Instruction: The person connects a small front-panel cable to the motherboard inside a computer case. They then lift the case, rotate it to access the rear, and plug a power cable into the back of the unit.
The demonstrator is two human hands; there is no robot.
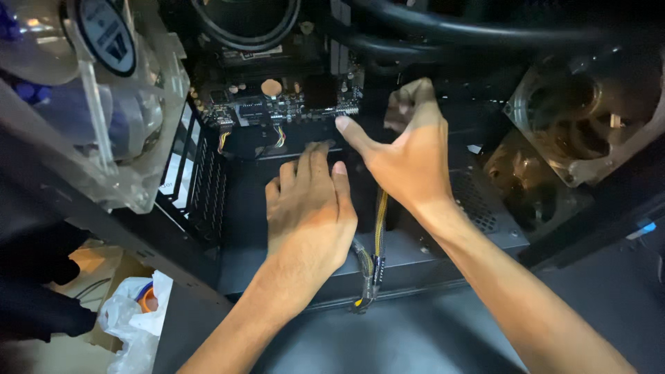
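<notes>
- Nearest the camera, along the dark case edge, ran two bare forearms up into an open computer case (208, 201).
- Lower left, outside the case, lay a crumpled white plastic bag (135, 322) on the floor beside a dark shape.
- Between the two wrists hung a bundle of sleeved yellow-and-black cables (370, 266), drooping over the front lip of the grey power-supply shroud (415, 253) and running up under the right palm.
- Rested flat on the shroud, palm down: left hand (309, 211), fingers stretched forward and close together, gripping nothing, fingertips at the lower edge of the motherboard.
- Just beside it, further in: right hand (409, 149), thumb pushed out to the left, tip touching the bottom edge of the motherboard (277, 104) near a row of header pins; other fingers curled loosely toward the palm; could not tell whether anything small was pinched inside them.
- Under the board's edge, left of the left fingertips, showed thin multicoloured wires (278, 136) plugged into the headers.
- On the board itself, above the fingers, sat a round coin battery (271, 87).
- Far left, tilted over the case wall, stood a clear plastic fan (104, 90) with a dark round hub sticker.
- Far right, mounted at the case side, sat two more translucent fans (589, 118), amber-tinted in the light.
- Furthest back, across the top, curved thick black tubes (443, 31).
</notes>
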